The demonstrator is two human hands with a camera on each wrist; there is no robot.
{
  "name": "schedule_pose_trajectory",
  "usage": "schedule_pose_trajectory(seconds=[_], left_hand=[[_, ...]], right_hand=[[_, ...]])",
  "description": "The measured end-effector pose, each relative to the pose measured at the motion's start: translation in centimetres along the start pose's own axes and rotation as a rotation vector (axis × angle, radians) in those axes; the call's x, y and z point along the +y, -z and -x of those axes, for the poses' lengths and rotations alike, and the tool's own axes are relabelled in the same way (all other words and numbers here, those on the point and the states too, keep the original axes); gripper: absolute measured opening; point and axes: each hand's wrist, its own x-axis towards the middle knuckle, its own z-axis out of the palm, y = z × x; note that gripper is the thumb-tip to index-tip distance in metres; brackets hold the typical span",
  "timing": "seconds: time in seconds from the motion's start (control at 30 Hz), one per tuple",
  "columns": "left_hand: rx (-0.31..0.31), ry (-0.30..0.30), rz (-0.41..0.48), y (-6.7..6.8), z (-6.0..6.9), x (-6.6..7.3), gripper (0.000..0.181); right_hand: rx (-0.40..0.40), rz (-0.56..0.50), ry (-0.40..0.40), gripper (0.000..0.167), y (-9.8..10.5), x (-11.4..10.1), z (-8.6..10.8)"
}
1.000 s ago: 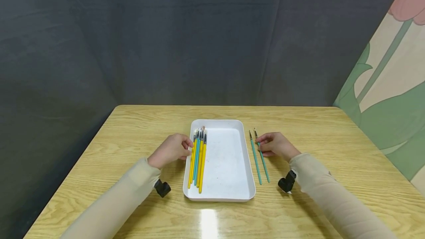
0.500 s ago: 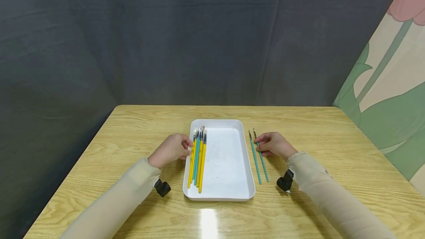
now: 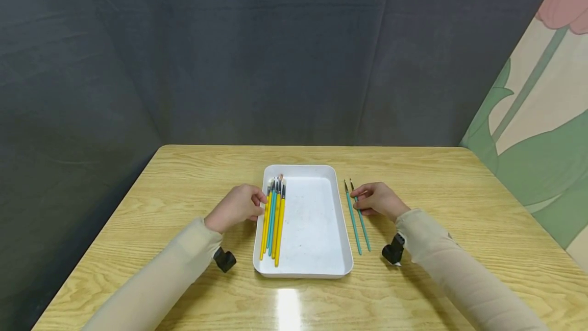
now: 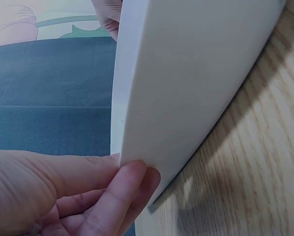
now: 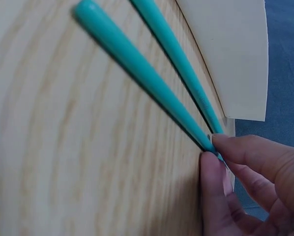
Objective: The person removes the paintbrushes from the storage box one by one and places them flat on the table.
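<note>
A white tray lies on the table, with several yellow and teal paintbrushes side by side along its left part. The left hand pinches the tray's left rim; in the left wrist view its thumb and fingers grip the tray wall. Right of the tray, two teal brushes lie on the table. Around the upper part of the outer teal brush, the right hand closes thumb and fingers, seen also in the right wrist view. The inner teal brush lies between it and the tray.
The wooden table reaches to a dark curtain behind. A wall with painted flowers rises at the right. Black wrist cameras hang below both wrists, the left near the tray's left side.
The right hand has shifted slightly left, and the outer teal brush has moved a little towards the inner one. The left hand and the tray have hardly moved.
</note>
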Motion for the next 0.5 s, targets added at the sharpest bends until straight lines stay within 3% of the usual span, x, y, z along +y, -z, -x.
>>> schedule_pose_trajectory(seconds=[0.5], left_hand=[[-0.002,0.003,0.006,-0.02,0.04,-0.05,0.014]], right_hand=[[0.001,0.002,-0.003,0.032,-0.05,-0.02,-0.11]])
